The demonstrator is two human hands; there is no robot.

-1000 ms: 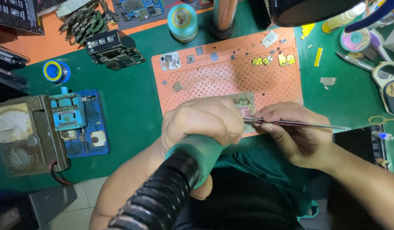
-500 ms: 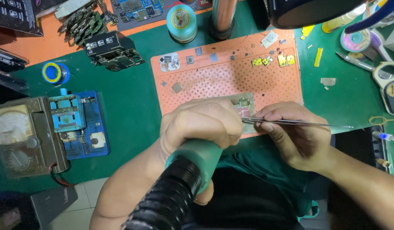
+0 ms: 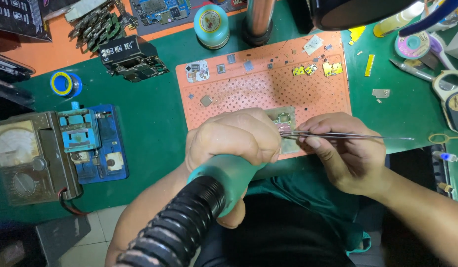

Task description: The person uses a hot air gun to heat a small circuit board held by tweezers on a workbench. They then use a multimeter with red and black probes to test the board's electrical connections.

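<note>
My left hand (image 3: 234, 136) grips a teal hot-air handle (image 3: 224, 180) with a black ribbed hose (image 3: 169, 230) running toward the camera. Its nozzle end is hidden under my fingers, over a small circuit board (image 3: 284, 118). My right hand (image 3: 350, 153) holds thin metal tweezers (image 3: 338, 135), tips touching that board. The board lies near the front edge of an orange perforated work mat (image 3: 268, 89). Small chips and gold-coloured parts (image 3: 315, 69) lie along the mat's far edge.
On the green bench: an analog meter (image 3: 26, 158) and blue board holder (image 3: 93, 143) at left, a tape roll (image 3: 65, 83), a black module (image 3: 130, 57), a round tin (image 3: 211, 25), a metal post (image 3: 258, 20), tools and spools at right (image 3: 427, 44).
Both hands stay over the small board; the view has barely shifted. Tweezers and hot-air handle remain in the same grip.
</note>
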